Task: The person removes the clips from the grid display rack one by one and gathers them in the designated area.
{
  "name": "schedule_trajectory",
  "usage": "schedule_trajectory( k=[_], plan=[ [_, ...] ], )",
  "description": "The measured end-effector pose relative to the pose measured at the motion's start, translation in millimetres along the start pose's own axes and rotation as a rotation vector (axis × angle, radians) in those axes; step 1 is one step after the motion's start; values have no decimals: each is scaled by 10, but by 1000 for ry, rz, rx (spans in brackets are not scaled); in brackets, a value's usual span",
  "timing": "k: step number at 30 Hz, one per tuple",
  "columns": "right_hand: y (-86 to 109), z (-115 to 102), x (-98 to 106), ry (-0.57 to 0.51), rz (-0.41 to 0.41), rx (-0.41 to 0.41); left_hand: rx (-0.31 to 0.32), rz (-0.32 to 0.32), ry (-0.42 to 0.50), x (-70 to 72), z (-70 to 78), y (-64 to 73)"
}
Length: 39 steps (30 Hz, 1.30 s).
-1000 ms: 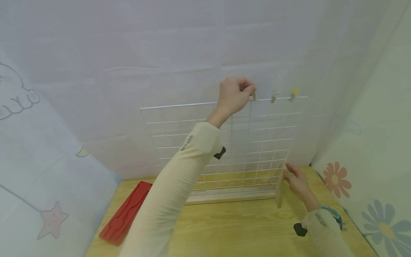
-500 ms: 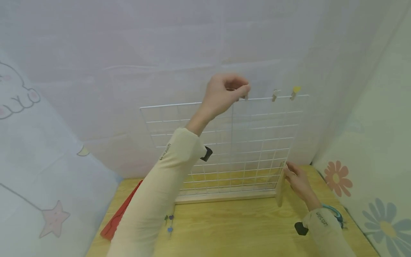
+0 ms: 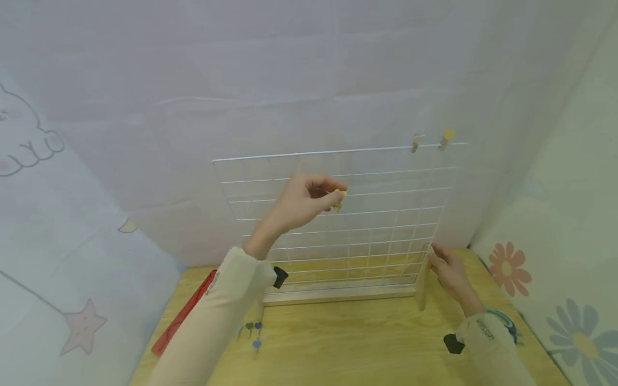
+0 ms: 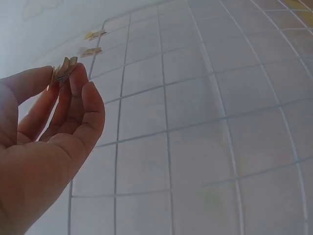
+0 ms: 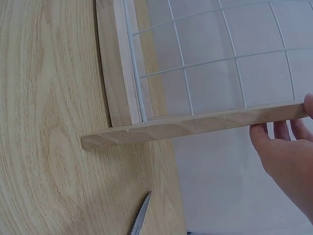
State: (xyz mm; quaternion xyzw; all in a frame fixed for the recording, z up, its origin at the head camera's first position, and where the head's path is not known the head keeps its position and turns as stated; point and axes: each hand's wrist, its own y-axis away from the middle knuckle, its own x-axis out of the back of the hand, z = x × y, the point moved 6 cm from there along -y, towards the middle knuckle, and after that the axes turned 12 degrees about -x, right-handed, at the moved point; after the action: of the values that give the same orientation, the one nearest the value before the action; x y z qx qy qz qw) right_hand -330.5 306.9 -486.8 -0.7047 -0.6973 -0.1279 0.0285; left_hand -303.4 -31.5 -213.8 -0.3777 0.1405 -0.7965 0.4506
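Between thumb and fingertips of the left hand, narrowly pinching a clothespin, best held lightly with the wire grid beyond, while gripping the wooden post inside the right hand to limit wobble

Left sleeve and right sleeve: long, plain cream fabric, lightly creased. Small dark lettering near each cuff, legibility poor. Black, angular piece projects beside each cuff. Both hands bare.
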Motion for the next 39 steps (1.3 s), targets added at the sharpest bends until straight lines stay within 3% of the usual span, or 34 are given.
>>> schedule_trajectory(
  k=[10,20,27,31,35,39],
  plan=[
    [46,-2,-32,-10,-14,3,154,-13,46,-142,-579,681],
    [21,10,-24,-16,-9,-21,238,32,169,-362,-1058,1318],
    [39,13,-12,-14,0,-30,409,125,272,-513,-1380,1850],
    [50,23,-12,-15,10,-37,456,178,297,-550,-1537,2161],
    [47,12,-24,-15,7,-37,527,263,309,-570,-1720,2567],
    [42,-7,-29,-12,5,-34,639,362,279,-563,-1889,2986]
  ],
)
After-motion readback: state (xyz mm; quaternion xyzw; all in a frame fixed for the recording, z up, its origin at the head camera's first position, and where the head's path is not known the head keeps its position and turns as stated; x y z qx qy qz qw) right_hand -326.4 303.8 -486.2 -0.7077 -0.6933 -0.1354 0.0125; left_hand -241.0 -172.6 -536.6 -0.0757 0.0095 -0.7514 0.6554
